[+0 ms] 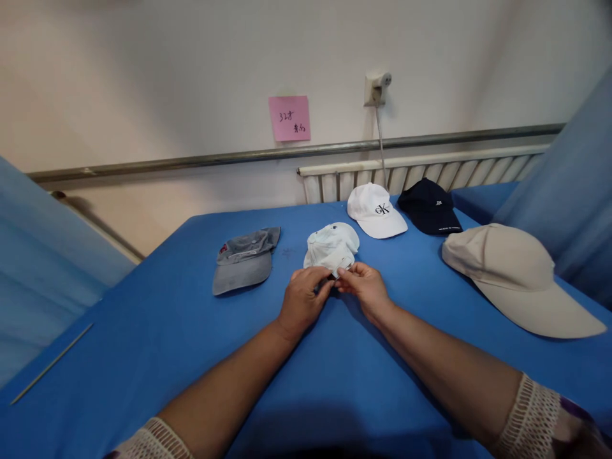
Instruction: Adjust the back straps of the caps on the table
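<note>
A pale mint baseball cap [329,247] lies on the blue-covered table in front of me, its brim pointing away and its back edge toward me. My left hand [305,294] pinches the left side of the cap's back strap. From the right, my right hand [366,287] grips the same strap close by, thumb and fingers pressed together. The strap itself is mostly hidden by my fingers. Left of the pale cap rests a grey baseball cap [245,271], somewhat flattened, its brim toward me.
Behind to the right sit a white cap [375,207] and a navy cap [427,203]. A large beige cap [507,261] lies at the right. A thin stick [51,364] is on the left. Wall rail [229,157], radiator [444,172] and blue curtains [568,172] border the table.
</note>
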{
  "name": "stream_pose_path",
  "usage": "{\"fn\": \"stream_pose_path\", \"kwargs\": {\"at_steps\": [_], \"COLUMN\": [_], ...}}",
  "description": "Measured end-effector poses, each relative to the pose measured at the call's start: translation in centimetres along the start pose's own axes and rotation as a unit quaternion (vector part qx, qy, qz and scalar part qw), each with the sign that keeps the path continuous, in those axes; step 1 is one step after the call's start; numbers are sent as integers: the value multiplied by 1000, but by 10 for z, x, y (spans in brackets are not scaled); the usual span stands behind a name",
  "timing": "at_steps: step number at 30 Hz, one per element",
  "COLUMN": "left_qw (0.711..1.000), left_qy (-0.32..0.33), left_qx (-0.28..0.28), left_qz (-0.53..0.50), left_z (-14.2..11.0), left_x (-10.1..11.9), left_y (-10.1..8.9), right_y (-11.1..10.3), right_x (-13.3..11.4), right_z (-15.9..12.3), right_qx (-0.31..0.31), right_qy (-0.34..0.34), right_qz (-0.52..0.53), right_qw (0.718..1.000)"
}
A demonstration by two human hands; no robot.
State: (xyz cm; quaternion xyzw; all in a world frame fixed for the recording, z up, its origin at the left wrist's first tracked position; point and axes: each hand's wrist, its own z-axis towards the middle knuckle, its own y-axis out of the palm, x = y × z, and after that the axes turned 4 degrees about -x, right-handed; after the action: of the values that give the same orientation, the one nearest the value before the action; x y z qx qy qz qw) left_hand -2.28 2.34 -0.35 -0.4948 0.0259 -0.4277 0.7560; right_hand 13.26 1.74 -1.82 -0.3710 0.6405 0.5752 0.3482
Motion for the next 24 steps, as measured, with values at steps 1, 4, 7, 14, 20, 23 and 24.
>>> {"fn": "stream_pose_path", "kwargs": {"at_steps": [1,4,7,14,20,23,24], "left_qw": [1000,1000,999,997,995,995,996], "left_qy": [5,20,27,39,49,49,45], "left_qx": [2,9,10,5,0,2,3], "left_qz": [6,22,39,64,87,84,77], "left_z": [0,-1,-1,-1,-2,-1,-1], "left_x": [0,0,0,-1,2,2,1], "left_y": [0,0,1,2,1,1,1], "right_y": [0,-1,-1,-2,-1,0,0], "right_x": [0,1,1,3,3,3,4], "right_z": [1,2,3,4,3,1,0], "right_qx": [2,5,4,9,17,14,12], "right_qy": [-4,-17,-23,-26,-30,-32,-35], "right_qz": [-2,-8,-15,-28,-27,-24,-21], "right_qw": [1000,1000,1000,999,999,999,999]}}
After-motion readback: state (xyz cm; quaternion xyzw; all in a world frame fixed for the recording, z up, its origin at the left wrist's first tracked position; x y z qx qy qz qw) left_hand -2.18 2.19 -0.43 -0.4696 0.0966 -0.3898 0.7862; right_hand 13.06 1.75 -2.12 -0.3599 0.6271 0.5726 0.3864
